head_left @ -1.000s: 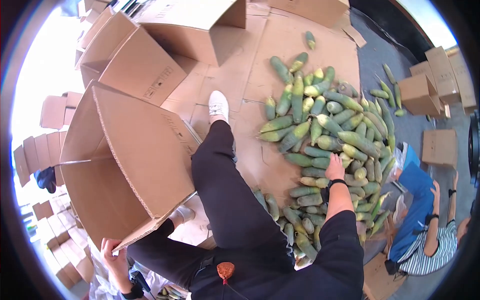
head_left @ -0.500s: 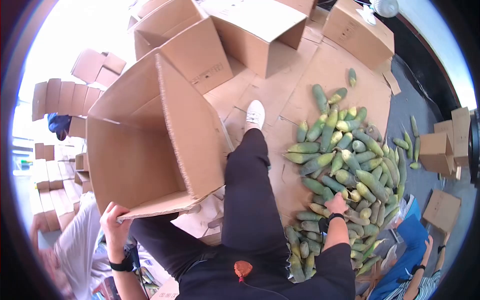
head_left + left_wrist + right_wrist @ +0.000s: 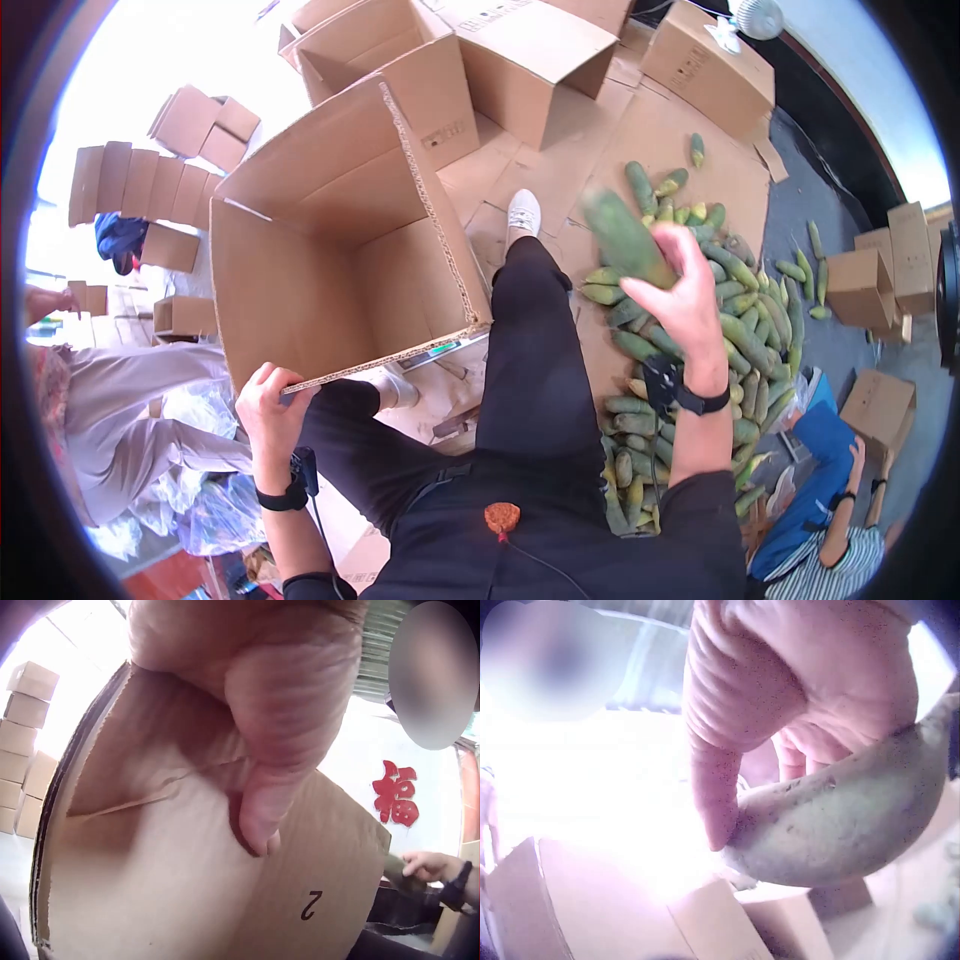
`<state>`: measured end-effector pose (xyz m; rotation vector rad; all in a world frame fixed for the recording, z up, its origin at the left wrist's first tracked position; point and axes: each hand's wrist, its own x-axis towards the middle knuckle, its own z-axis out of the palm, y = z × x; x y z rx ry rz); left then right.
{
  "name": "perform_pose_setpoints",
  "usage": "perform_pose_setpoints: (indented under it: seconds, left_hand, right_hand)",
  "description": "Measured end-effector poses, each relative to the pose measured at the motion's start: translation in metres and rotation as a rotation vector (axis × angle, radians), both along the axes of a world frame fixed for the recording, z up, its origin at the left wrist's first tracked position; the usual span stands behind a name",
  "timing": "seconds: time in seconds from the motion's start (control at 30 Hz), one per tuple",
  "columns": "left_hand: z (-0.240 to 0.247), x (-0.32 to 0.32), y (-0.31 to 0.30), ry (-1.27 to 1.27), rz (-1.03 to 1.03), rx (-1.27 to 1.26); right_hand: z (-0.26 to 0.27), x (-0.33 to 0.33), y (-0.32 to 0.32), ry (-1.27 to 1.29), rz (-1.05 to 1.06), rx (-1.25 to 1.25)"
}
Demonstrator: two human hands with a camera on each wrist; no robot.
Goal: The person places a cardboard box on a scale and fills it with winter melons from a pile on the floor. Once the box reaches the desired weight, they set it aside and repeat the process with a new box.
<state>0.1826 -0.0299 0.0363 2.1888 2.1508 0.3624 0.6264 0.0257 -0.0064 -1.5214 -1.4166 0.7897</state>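
The right hand [image 3: 690, 300] grips a green radish [image 3: 625, 238] above the pile of radishes [image 3: 735, 350] in the head view. In the right wrist view the thumb and fingers of the right hand [image 3: 802, 690] hold the radish [image 3: 847, 817] from above. The left hand [image 3: 272, 410] pinches the near rim of a large open cardboard box [image 3: 290, 300], whose visible inside holds nothing. In the left wrist view the thumb of the left hand [image 3: 277, 712] lies against the box wall [image 3: 187, 862]; its other fingers are hidden.
More open boxes [image 3: 440, 90] stand beyond the large box. A person in light trousers [image 3: 150, 400] is at the left, another in blue trousers [image 3: 820, 480] at the lower right. Small boxes [image 3: 860, 285] and loose radishes [image 3: 800, 265] lie at the right.
The right hand has risen from the pile with a radish. The large box's opening has turned further up, and the left hand has kept hold of its rim.
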Motion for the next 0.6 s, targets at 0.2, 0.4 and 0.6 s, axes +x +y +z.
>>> perform_pose_setpoints:
  seconds: [0.2,0.4,0.6]
  left_hand:
    - [-0.004,-0.001,-0.004,-0.042,-0.066,0.058]
    - [-0.01,-0.008,-0.008,-0.018,-0.087,0.028]
    - [-0.014,-0.007,-0.01,-0.028,-0.063,0.012]
  right_hand:
    - [0.101,-0.122,0.035,-0.459,0.314,0.539]
    - [0.07,-0.239,0.057,-0.905,0.769,0.059]
    - [0.045,-0.241,0.05,-1.136,1.012,-0.14]
